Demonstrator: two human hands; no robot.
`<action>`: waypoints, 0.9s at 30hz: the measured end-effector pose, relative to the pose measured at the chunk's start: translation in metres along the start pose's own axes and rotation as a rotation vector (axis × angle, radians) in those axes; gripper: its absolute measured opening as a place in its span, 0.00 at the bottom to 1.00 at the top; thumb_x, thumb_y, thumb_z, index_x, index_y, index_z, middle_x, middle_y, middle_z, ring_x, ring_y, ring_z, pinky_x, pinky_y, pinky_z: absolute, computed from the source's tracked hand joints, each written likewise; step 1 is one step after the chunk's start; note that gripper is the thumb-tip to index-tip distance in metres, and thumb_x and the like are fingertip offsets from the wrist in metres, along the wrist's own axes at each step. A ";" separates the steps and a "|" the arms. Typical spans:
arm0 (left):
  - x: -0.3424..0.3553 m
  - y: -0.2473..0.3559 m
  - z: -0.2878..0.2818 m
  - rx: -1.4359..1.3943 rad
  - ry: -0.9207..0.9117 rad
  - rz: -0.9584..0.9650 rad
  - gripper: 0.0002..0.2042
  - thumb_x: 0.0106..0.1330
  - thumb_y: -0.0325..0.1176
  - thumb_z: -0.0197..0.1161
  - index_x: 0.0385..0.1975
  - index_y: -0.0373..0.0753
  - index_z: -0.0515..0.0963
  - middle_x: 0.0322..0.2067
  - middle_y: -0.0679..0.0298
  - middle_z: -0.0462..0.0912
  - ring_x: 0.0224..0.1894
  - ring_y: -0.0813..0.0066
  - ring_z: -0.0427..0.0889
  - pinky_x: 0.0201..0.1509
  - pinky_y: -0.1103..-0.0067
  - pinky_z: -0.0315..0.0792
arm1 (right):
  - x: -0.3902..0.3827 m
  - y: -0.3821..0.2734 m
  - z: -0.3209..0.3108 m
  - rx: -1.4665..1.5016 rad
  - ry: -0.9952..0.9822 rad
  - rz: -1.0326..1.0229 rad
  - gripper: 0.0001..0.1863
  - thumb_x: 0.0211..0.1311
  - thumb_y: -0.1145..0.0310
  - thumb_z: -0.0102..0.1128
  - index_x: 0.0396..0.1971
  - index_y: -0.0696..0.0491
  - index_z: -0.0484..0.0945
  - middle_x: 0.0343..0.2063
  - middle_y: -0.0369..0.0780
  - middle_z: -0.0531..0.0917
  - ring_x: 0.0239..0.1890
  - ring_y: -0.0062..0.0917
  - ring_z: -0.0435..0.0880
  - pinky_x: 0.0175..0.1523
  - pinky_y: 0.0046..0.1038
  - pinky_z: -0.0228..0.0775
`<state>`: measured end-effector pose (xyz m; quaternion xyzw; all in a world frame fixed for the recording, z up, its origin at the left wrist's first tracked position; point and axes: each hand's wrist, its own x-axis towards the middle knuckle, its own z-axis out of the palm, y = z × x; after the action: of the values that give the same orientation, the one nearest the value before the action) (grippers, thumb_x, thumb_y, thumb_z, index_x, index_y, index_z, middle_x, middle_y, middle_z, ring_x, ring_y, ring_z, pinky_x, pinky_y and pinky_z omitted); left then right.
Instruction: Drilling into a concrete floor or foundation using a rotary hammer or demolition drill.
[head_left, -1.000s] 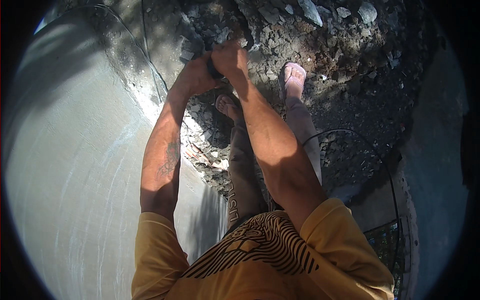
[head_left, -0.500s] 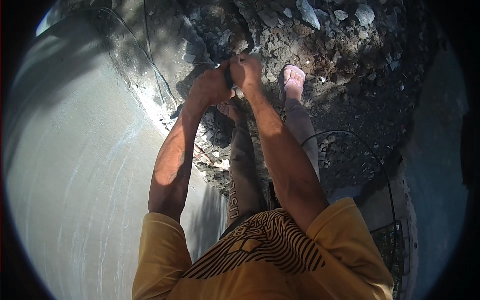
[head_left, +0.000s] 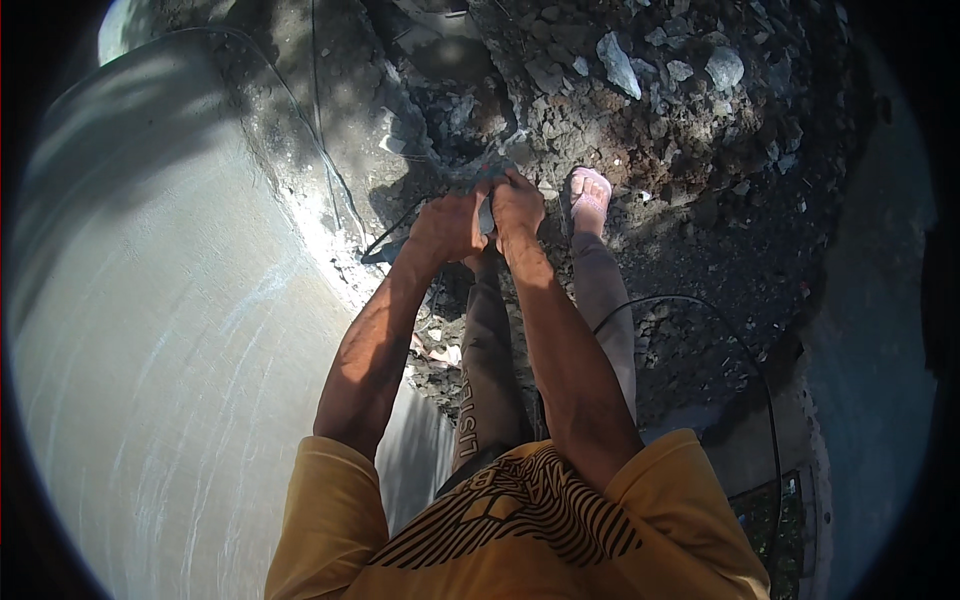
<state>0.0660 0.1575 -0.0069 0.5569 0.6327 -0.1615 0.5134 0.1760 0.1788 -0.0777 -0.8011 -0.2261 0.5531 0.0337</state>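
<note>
Both my hands are closed around a dark grey power tool [head_left: 486, 212], low over broken ground near my feet. My left hand [head_left: 448, 227] grips it on the left, and my right hand [head_left: 516, 208] wraps its upper right part. Part of the tool and a black cable [head_left: 393, 232] show left of my left hand; my fingers hide much of the rest. Just beyond the tool is a rough, cracked hollow [head_left: 465, 122] in the ground. My right foot in a pink sandal [head_left: 590, 195] stands beside it; my left foot is mostly hidden.
A smooth concrete surface [head_left: 150, 350] fills the left, meeting the dug ground along a rough edge. Loose rocks [head_left: 620, 68] and rubble lie at upper right. A thin cable [head_left: 322, 150] runs along the upper left, and a black cable [head_left: 740, 340] loops on the right toward a grey surface [head_left: 865, 300].
Both hands and the tool have moved down the picture toward my body and to the right. More of the tool's left end and of the cracked ground beyond the hands now shows.
</note>
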 end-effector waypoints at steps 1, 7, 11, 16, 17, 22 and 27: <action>-0.003 -0.003 -0.001 -0.001 -0.006 -0.005 0.44 0.53 0.39 0.69 0.70 0.44 0.51 0.40 0.44 0.84 0.45 0.45 0.84 0.50 0.59 0.79 | -0.004 0.000 0.002 -0.004 -0.021 0.094 0.22 0.57 0.62 0.63 0.54 0.45 0.81 0.41 0.42 0.85 0.39 0.32 0.84 0.41 0.36 0.79; 0.006 -0.020 -0.009 -0.090 0.052 -0.025 0.40 0.51 0.41 0.71 0.67 0.46 0.62 0.42 0.44 0.83 0.46 0.42 0.82 0.52 0.58 0.77 | 0.004 -0.009 0.017 -0.048 -0.156 0.048 0.25 0.62 0.56 0.52 0.59 0.46 0.77 0.52 0.50 0.82 0.50 0.42 0.83 0.56 0.37 0.75; 0.004 -0.022 -0.019 -0.113 0.081 -0.006 0.39 0.51 0.41 0.71 0.66 0.46 0.64 0.42 0.43 0.83 0.47 0.42 0.82 0.54 0.58 0.76 | 0.002 -0.015 0.025 0.002 -0.144 0.092 0.22 0.63 0.58 0.50 0.55 0.46 0.80 0.51 0.48 0.82 0.56 0.44 0.78 0.60 0.39 0.71; 0.007 -0.024 -0.020 -0.146 0.063 -0.013 0.39 0.50 0.41 0.72 0.66 0.45 0.65 0.42 0.43 0.83 0.47 0.42 0.82 0.53 0.58 0.76 | 0.007 -0.010 0.030 -0.064 -0.133 0.011 0.20 0.63 0.60 0.49 0.51 0.44 0.82 0.50 0.46 0.83 0.59 0.44 0.74 0.61 0.38 0.70; 0.010 -0.025 -0.016 -0.119 0.072 -0.018 0.39 0.50 0.41 0.72 0.66 0.45 0.64 0.42 0.44 0.84 0.47 0.42 0.82 0.53 0.58 0.76 | 0.011 -0.009 0.030 -0.047 -0.125 0.025 0.19 0.62 0.60 0.49 0.50 0.44 0.83 0.50 0.46 0.83 0.59 0.44 0.75 0.60 0.39 0.71; 0.027 -0.045 0.058 -0.073 0.117 0.037 0.41 0.55 0.38 0.67 0.69 0.39 0.56 0.36 0.44 0.84 0.42 0.44 0.84 0.47 0.58 0.78 | 0.029 0.031 0.020 -0.188 -0.176 -0.041 0.16 0.61 0.63 0.53 0.46 0.45 0.83 0.48 0.47 0.83 0.53 0.43 0.79 0.54 0.38 0.75; 0.049 -0.017 0.128 -0.084 0.088 -0.102 0.42 0.54 0.36 0.67 0.71 0.48 0.54 0.40 0.42 0.82 0.43 0.41 0.83 0.45 0.55 0.77 | 0.070 0.107 -0.016 0.015 -0.295 -0.235 0.18 0.63 0.61 0.57 0.50 0.52 0.81 0.48 0.45 0.82 0.50 0.37 0.80 0.54 0.30 0.70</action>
<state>0.1185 0.0784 -0.1075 0.5083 0.6883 -0.1363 0.4992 0.2451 0.1139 -0.1652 -0.6792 -0.3163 0.6585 0.0704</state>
